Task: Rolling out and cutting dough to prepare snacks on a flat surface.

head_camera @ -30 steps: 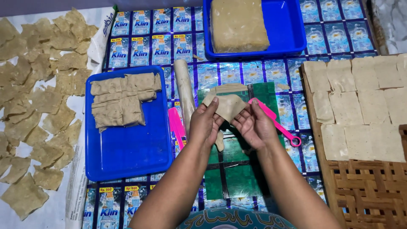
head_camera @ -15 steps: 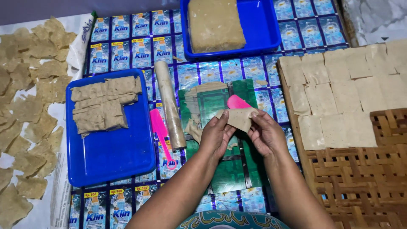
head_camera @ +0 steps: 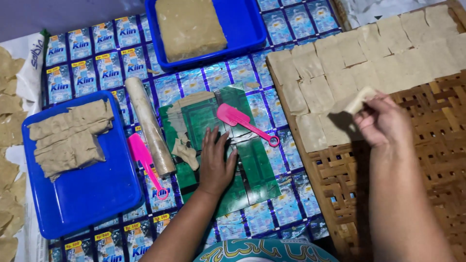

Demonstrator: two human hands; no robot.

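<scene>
Thin square of tan dough [head_camera: 356,102], pinched at one edge between thumb and fingers of the right hand [head_camera: 383,121], held just over the woven bamboo tray [head_camera: 427,160] at about three o'clock from the green cutting sheet. Judged soft, light and limp, likely to sag or tear if gripped hard; best taken by an edge or corner with a gentle pinch, or carried flat on the fingers. Just beside it, toward twelve and one o'clock, rows of laid-out dough squares [head_camera: 369,53], touching edge to edge. Left hand [head_camera: 215,162] spread flat, palm down, pressing on the green sheet [head_camera: 252,165], holding nothing. Dough scraps [head_camera: 183,145] at nine o'clock of that hand, touching the sheet. One pink scraper [head_camera: 242,121] at one o'clock of the left hand; a second pink scraper [head_camera: 144,160] further out at nine o'clock, beside the rolling pin [head_camera: 148,123]. Beyond, blue tray of stacked dough sheets [head_camera: 68,138] at nine o'clock, another blue tray with a dough block [head_camera: 189,26] at twelve. All on a mat of blue sachets [head_camera: 102,63].
</scene>
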